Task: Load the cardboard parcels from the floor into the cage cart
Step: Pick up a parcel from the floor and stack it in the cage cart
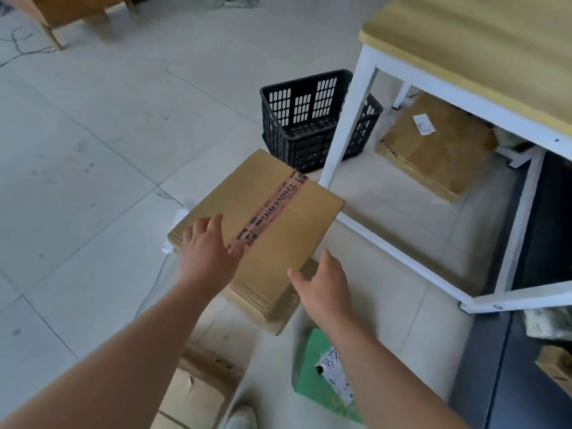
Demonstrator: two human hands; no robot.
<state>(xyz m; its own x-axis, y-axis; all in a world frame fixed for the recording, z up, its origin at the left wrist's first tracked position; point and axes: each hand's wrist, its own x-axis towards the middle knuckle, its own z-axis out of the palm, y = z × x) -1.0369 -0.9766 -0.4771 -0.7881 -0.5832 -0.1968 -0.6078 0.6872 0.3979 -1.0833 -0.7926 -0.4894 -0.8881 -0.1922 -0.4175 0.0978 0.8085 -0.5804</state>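
Parcels of brown cardboard lie about a pale tiled floor point(93, 134). The nearest is a flat, square taped cardboard parcel point(278, 218) with a strip of pink printed tape across its top. It sits on a second flat cardboard parcel point(263, 305) and is turned askew, so the lower one's near corner shows beneath it.

The left hand point(207, 243) lies flat on the top parcel's near left corner, fingers straight and spread. The right hand point(322, 286) is also unclenched, thumb raised and fingers stretched forward at the parcel's near right edge. Whether it touches the cardboard I cannot tell. The two hands are apart, one on either side of the parcel's near corner.

Beyond the stack, a black slotted plastic crate point(309, 119) stands on the floor beside the white metal leg of a table with a pale wooden top point(464, 41). Under that table rests a large brown cardboard box with a white label point(439, 150).

Closer in, a green plastic mailer bag point(315, 360) with a printed label lies beside the right forearm. Torn, crumpled cardboard point(198, 394) lies below the left forearm. The toe of a white shoe point(241, 419) shows at the bottom edge.
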